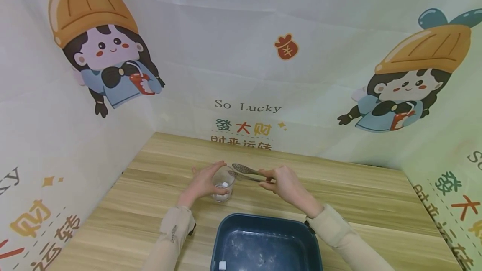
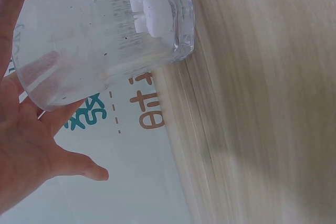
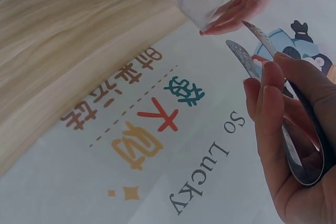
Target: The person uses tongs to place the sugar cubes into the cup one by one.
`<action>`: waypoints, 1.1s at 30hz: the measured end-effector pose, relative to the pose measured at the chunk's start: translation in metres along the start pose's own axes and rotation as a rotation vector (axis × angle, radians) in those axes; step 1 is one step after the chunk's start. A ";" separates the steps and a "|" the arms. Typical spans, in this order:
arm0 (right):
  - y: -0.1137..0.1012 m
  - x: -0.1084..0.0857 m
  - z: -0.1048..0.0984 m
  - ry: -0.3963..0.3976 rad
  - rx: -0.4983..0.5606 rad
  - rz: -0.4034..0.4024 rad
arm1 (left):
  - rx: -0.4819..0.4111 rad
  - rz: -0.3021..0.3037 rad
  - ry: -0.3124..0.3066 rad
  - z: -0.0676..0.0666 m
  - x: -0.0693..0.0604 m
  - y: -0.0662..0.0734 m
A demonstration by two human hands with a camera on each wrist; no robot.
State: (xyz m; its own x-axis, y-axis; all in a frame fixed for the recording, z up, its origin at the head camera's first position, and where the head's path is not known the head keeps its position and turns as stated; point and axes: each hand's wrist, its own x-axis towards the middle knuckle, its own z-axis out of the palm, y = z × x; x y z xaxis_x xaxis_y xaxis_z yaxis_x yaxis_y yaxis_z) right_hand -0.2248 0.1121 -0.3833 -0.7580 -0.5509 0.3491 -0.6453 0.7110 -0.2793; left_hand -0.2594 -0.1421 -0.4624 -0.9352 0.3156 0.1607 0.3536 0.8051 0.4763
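Note:
My left hand [image 1: 201, 184] holds a clear cup [image 2: 94, 35], thumb on the near side and fingers behind. Several white cubes [image 2: 157, 17] lie at the bottom of the cup; its base is at or close to the tabletop. With my right hand [image 1: 287, 184] I grip metal tongs [image 3: 243, 57] between thumb and fingers. Their perforated tips are spread apart beside the cup's rim, and nothing shows between them. Nearer to me, a dark blue tray [image 1: 263, 237] has one white cube [image 1: 222, 266] in its near left part.
The wood-grain table [image 1: 361, 195] is bounded by a printed white cloth [image 1: 233, 66] at the back and both sides. The tray sits in front of both hands, between the forearms, and its near edge is cut off by the view.

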 end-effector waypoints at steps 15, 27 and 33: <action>0.009 -0.012 -0.006 -0.002 -0.011 0.019 | -0.019 -0.001 0.002 0.000 -0.002 0.000; 0.014 -0.027 -0.013 0.006 -0.065 -0.006 | -0.017 -0.007 0.003 0.001 0.000 -0.001; 0.018 -0.038 -0.017 0.029 -0.075 -0.019 | -0.026 -0.005 -0.001 0.001 0.000 -0.001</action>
State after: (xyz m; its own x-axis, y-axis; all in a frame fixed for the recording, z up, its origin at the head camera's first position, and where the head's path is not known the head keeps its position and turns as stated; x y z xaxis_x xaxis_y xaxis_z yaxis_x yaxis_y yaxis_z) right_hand -0.2058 0.1527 -0.3861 -0.7419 -0.5526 0.3799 -0.6500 0.7317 -0.2052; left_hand -0.2595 -0.1423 -0.4637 -0.9369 0.3122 0.1572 0.3481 0.7935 0.4991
